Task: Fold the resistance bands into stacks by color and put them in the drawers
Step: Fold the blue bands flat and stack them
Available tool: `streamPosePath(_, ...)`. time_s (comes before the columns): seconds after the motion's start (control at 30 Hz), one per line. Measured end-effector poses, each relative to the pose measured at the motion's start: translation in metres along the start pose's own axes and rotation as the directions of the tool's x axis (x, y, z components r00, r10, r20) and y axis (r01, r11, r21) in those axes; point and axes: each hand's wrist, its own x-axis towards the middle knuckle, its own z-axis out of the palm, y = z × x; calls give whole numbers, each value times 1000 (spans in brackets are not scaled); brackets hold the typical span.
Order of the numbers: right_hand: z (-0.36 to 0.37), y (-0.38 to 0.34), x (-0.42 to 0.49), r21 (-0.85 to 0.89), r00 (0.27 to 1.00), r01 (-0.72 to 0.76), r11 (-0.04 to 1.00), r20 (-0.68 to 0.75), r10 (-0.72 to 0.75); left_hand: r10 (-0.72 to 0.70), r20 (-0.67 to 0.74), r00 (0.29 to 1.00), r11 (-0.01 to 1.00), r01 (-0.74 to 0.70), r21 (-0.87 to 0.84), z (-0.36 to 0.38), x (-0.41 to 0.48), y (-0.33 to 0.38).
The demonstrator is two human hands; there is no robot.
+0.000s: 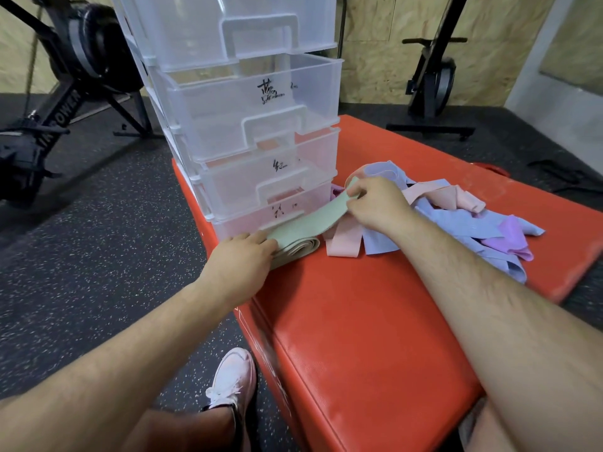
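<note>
L hand [241, 256] is lying flat, fingers straight, pressing down the folded end of a green band [310, 223] on a red padded box [359, 321]. R hand [375, 203] is pinching the band's free end, holding it raised above the folds. Just right of it, a loose pile of blue, pink & purple bands [456, 220] is lying on the box. Behind the hands, a clear drawer unit [261, 102] w/ handwritten labels is standing on the box; the green band is lying right in front of its bottom drawer.

A red pad [359, 321] carries the drawers [261, 132] at its far left. Beside them lie a green band [306, 223] and a mixed pile [456, 220]
</note>
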Motion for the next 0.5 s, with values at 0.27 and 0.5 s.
streamPosePath(0.27,19,-18,-26,-463,979,199,864,140,-150,-23,-57,998,995,18,-103,7,-12,-9)
streamPosePath(0.5,74,-21,-33,-338,957,230,913,247,-150,-38,-71,997,989,27,-148,8,-14,-10)
